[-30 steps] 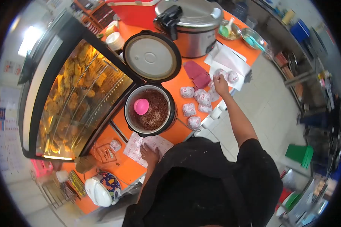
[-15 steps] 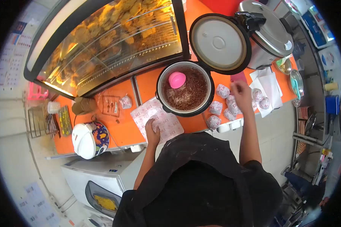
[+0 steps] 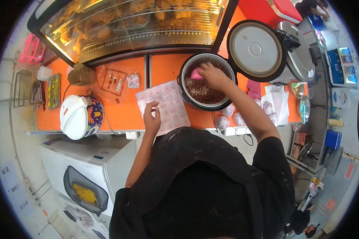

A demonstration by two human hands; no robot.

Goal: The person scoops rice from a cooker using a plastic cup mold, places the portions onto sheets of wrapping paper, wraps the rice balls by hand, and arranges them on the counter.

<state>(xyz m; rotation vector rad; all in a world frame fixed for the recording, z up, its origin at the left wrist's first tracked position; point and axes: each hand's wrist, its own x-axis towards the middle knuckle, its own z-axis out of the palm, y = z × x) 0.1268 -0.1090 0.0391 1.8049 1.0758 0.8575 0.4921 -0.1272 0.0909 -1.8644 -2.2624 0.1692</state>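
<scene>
A pink cup (image 3: 196, 73) sits in the open pot of brown rice (image 3: 205, 92). My right hand (image 3: 212, 75) reaches into the pot, its fingers closed on the cup's rim. Printed wrapping paper (image 3: 169, 99) lies flat on the orange counter, left of the pot. Over the paper's left part is my left hand (image 3: 151, 117), with thumb and fingers apart and nothing in it. Wrapped rice balls (image 3: 222, 122) stand right of the pot, partly hidden under my right forearm.
The pot's lid (image 3: 255, 49) is hinged open to the right. Behind the counter stands a lit glass display case (image 3: 147, 32) with fried food. A white-lidded tub (image 3: 73, 116) and brown paper containers (image 3: 81, 75) are at left. White paper sheets (image 3: 281, 101) lie at right.
My right hand has moved left from the wrapped rice balls into the pot and onto the pink cup. My left hand stays by the paper. The camera view has shifted.
</scene>
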